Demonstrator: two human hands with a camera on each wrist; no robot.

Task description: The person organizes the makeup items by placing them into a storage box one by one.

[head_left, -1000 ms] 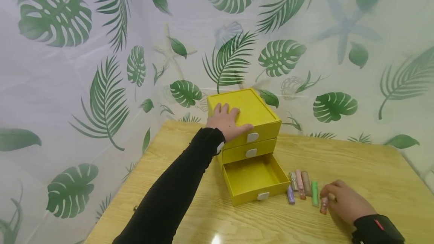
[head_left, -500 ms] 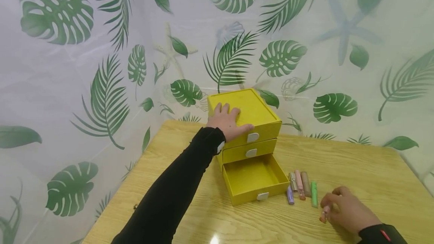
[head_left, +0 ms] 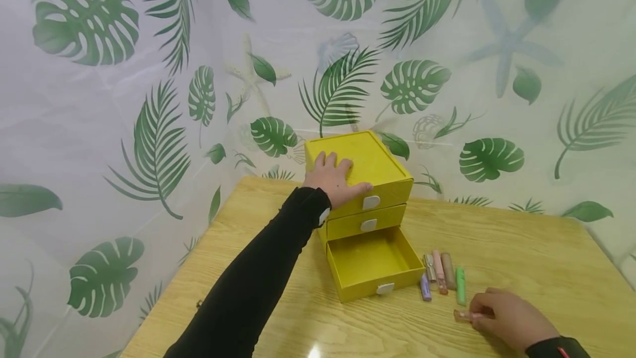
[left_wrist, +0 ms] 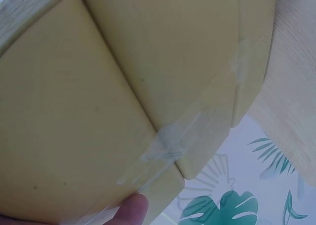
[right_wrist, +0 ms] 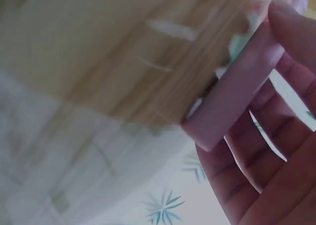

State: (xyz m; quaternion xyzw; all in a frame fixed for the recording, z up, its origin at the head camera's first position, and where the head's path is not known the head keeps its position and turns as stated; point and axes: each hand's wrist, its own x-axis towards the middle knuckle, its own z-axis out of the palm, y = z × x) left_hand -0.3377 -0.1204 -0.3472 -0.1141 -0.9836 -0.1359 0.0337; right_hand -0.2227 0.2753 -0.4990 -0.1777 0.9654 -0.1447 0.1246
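A yellow drawer cabinet [head_left: 362, 159] stands on the table with its bottom drawer [head_left: 375, 264] pulled out and its upper two drawers closed. My left hand [head_left: 333, 181] rests with spread fingers on the cabinet's top left, the thumb reaching to the front edge. In the left wrist view, a fingertip [left_wrist: 133, 207] shows at the cabinet's taped edge. To the right, my right hand [head_left: 512, 316] pinches a pink lip gloss tube [right_wrist: 232, 96] between thumb and fingers. Its reddish end points left, low over the tabletop in the head view.
Beside the pulled-out drawer lie several small tubes: a purple one [head_left: 425, 287], a pink one [head_left: 439, 272], a brown one [head_left: 449, 270], a green one [head_left: 461, 286] and a silvery one [head_left: 429, 267]. A leaf-patterned curtain [head_left: 432, 26] hangs behind the wooden table [head_left: 536, 253].
My right hand has lifted and turned the pink lip gloss tube from near upright in view to lying sideways, moving slightly nearer. My left hand has stayed on the cabinet.
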